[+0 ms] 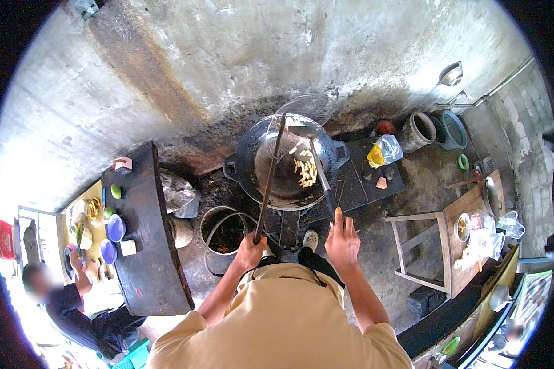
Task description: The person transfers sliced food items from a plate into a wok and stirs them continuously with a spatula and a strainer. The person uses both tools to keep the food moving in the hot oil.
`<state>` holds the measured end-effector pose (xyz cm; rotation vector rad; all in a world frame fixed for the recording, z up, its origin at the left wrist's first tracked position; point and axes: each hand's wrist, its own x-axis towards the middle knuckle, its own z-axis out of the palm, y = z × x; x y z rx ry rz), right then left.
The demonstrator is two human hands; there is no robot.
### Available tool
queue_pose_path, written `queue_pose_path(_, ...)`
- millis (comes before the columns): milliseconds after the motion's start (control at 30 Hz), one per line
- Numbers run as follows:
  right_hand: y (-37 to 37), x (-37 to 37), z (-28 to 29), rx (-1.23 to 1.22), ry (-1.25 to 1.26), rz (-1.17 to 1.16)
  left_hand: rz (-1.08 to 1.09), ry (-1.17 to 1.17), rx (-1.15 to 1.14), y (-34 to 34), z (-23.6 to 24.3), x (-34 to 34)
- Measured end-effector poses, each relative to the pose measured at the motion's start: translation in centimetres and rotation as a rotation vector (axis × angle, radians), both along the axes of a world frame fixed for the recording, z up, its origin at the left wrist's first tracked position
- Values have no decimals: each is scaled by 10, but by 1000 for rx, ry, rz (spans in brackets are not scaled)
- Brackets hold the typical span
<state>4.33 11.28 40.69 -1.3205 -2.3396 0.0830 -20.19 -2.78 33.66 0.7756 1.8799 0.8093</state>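
A large dark wok [250, 147] stands in front of me with pale yellow strips of food [306, 174] lying in its right half. My left hand [248, 251] is closed round the lower end of a long dark handle [269, 184], which reaches up over the wok; its far end looks like a round wire skimmer, faint against the wall. In my right hand [342, 239] is a long-handled spatula [321, 169] with a dark grip. Its flat blade [302, 131] rests near the wok's far side, above the strips.
At left is a dark table [143, 246] with purple bowls [115, 228] and green fruit; another person [74, 307] is beyond it. Below the wok stands a metal bucket [210, 224]. Right of the wok lies a bag of yellow liquid [385, 151]. A wooden table [458, 240] stands farther right.
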Motion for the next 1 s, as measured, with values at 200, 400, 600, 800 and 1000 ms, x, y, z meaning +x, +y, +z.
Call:
queue_pose_path(200, -5, 33, -11, -87, -74, -7, -43, 214, 119, 2, 0, -11)
queue_pose_path(400, -8, 45, -6, -237, 69, -119, 10, 310, 56, 1, 2, -17)
queue_pose_path(600, 15, 46, 18, -442, 490, -240, -23, 428, -39, 4, -22, -24)
queue_pose_path(800, 34, 43, 49, -830, 585, -429, -37, 467, -60, 2, -60, -16)
queue_pose_path(1000, 80, 19, 96, -1346, 929, -599, 13, 355, -131, -5, -65, -11)
